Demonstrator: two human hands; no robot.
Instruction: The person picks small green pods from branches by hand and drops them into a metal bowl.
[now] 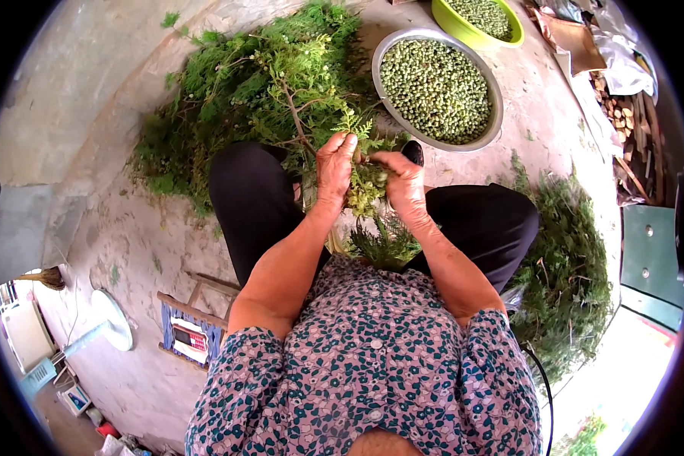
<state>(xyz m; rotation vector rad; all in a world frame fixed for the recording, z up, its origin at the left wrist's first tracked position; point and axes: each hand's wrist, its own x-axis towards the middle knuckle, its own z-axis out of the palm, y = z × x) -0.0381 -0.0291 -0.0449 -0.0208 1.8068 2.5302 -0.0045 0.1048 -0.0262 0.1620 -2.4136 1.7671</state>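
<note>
My left hand [334, 171] is closed around a leafy evergreen sprig [366, 190], whose green fronds show above and below the fingers. Close beside it, my right hand [405, 182] is curled with its fingertips at the sprig's stem. Those fingertips are slightly blurred, and whatever they pinch is too small to make out. Just beyond my hands lies a big heap of cut evergreen branches [258, 91], with a bare brown stem reaching toward my left hand. A metal basin [498, 114] full of small round green cones stands ahead to the right. More loose greenery [384, 243] lies between my legs.
A yellow-green basin [515, 34] with more cones stands behind the metal one. Another pile of greenery [570, 273] lies at my right. A small wooden chair [197, 323] and a round pale fan-like object [112, 319] are at my left. Stacked firewood [642, 137] is far right.
</note>
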